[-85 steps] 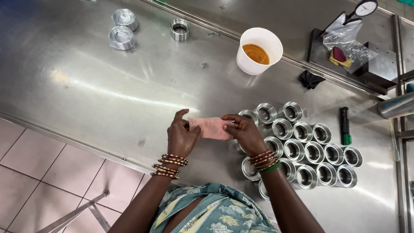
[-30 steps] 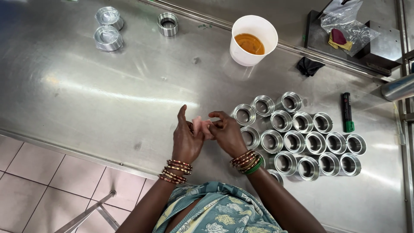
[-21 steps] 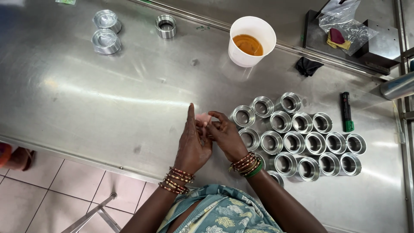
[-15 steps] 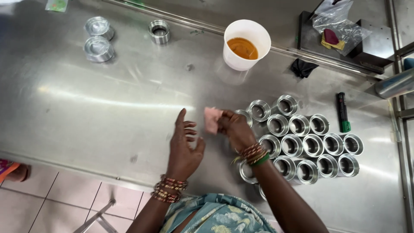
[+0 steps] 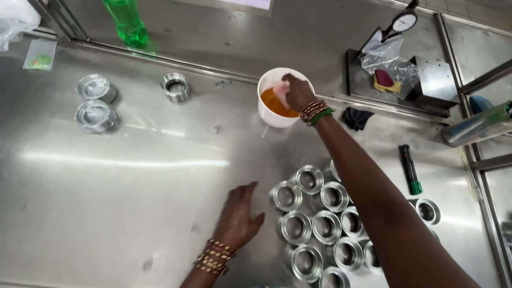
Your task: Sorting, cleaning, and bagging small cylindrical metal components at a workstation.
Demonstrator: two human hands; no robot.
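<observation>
Pink cloth (image 5: 278,92) pinched in right hand (image 5: 296,93) over orange tub (image 5: 277,101) | left hand (image 5: 238,216) spread flat on worktop (image 5: 133,176); nearer the metal rings (image 5: 314,224)

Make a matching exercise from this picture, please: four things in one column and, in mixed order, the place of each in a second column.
Things:
1. green bottle
2. white cup of orange paste
3. black marker with a green end
4. left hand

Places:
A. flat on the table, left of the cluster of metal rings
B. under the right hand, which holds a pink cloth
C. top left, at the back edge
D. lying right of the reaching arm

Pairs: 1-C, 2-B, 3-D, 4-A
</observation>
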